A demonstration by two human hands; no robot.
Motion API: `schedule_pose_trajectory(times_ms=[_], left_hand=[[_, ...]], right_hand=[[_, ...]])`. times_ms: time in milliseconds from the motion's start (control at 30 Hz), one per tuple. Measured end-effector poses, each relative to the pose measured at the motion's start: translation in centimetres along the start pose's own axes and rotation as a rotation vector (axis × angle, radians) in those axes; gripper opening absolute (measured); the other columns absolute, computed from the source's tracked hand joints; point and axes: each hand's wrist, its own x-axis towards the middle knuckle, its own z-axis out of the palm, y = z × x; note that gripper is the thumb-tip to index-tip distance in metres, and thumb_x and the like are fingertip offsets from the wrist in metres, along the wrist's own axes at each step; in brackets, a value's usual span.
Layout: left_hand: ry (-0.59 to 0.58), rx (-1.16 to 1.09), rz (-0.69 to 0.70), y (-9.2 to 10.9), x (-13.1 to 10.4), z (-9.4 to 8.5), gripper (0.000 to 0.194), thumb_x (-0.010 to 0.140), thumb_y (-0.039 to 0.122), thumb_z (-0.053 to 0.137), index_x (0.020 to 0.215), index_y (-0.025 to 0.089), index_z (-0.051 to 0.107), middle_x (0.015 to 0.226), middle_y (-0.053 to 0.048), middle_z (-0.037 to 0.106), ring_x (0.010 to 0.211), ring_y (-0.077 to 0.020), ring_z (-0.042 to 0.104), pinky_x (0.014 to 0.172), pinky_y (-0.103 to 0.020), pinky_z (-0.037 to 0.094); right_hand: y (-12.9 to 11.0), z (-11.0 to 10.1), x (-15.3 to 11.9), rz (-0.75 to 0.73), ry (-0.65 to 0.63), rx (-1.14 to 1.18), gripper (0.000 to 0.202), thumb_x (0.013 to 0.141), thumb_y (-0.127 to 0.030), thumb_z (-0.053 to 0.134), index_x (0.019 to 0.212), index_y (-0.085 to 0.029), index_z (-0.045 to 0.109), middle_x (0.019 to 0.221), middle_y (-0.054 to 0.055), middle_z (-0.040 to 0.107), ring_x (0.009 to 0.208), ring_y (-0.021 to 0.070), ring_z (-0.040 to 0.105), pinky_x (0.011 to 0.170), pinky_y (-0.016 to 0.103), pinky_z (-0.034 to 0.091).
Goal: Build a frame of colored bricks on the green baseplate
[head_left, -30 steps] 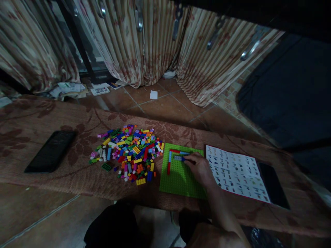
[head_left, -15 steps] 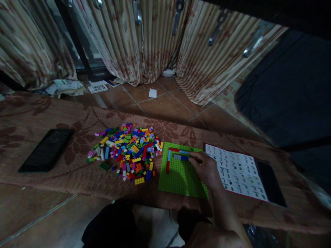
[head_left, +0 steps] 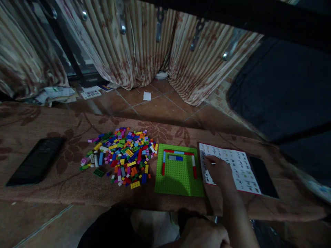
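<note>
Nine bricks [head_left: 194, 172] on one green board [head_left: 178, 175]

The board is flat, almost square, and full of small round studs. By my count, seven bricks make three sides of a rectangle on it: four red, two light blue and one white. Inside this shape, near its far side, one grey brick [head_left: 171, 157] and one blue brick [head_left: 179, 158] lie end to end. Left of the board spreads one pile [head_left: 124, 155] of loose plastic pieces, too many to count exactly; further left of the board lies one dark phone [head_left: 37, 162]. Right of the board is one paper sheet [head_left: 240, 168] with rows of small pictures, then one dark slab [head_left: 263, 177]. Under all of these is woven brown cloth [head_left: 74, 187] with leaf pattern.

Right hand [head_left: 218, 168] is just right of the board, over the sheet, with fingers bent; I cannot tell if something is between them. Half a second ago, its fingertips were at the blue brick. Now the board's right row is uncovered, while the grey and blue bricks keep their place. Left hand [head_left: 204, 234] is on the near side of the board, dark; I cannot tell whether it is closed.
</note>
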Motion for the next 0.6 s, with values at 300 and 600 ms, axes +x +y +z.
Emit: schedule_pose_trajectory(times_ms=[300, 600], left_hand=[[0.055, 0.314, -0.145, -2.0, 1.4, 0.0, 0.033, 0.083, 0.024, 0.048, 0.112, 0.015, 0.058, 0.117, -0.013, 0.061, 0.108, -0.0319, 0.057, 0.092, -0.050, 0.050], [0.201, 0.253, -0.128, -3.2, 1.6, 1.1, 0.034, 0.084, 0.030, 0.045, 0.114, 0.019, 0.055, 0.120, -0.010, 0.059, 0.110, -0.0291, 0.055, 0.097, -0.047, 0.048]], right_hand=[[1.0, 1.1, 0.7, 0.089, -0.103, -0.090, 0.048, 0.078, -0.043, 0.060, 0.119, -0.018, 0.065, 0.105, 0.012, 0.070, 0.093, 0.0255, 0.067, 0.076, 0.033, 0.048], [0.8, -0.1, 0.3, 0.073, 0.061, -0.093, 0.038, 0.083, -0.024, 0.051, 0.116, -0.016, 0.066, 0.107, 0.015, 0.069, 0.092, 0.0272, 0.067, 0.076, 0.035, 0.047]])
